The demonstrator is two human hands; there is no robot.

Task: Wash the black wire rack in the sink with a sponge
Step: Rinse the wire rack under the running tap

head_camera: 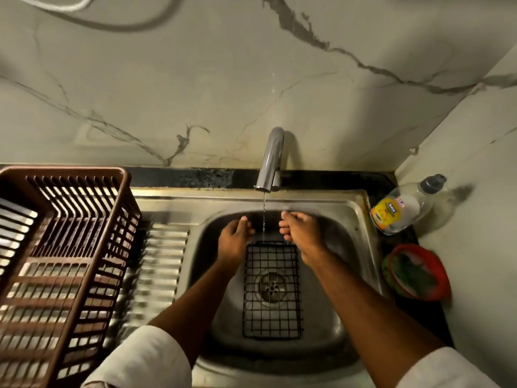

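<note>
The black wire rack (271, 289) lies flat on the bottom of the steel sink (361, 247), over the drain. A thin stream of water runs from the grey tap (270, 161) and falls between my two hands. My left hand (234, 239) hovers just left of the stream above the rack's far end, fingers relaxed, holding nothing. My right hand (299, 229) is just right of the stream, its fingers loosely curled with nothing visible in them. A green sponge-like thing sits in a red bowl (419, 271) on the counter to the right.
A brown plastic dish basket (58, 247) stands on the ribbed drainboard (165, 264) at the left. A clear dish-soap bottle (402, 205) lies on the dark counter at the back right. A marble wall rises behind the tap and along the right side.
</note>
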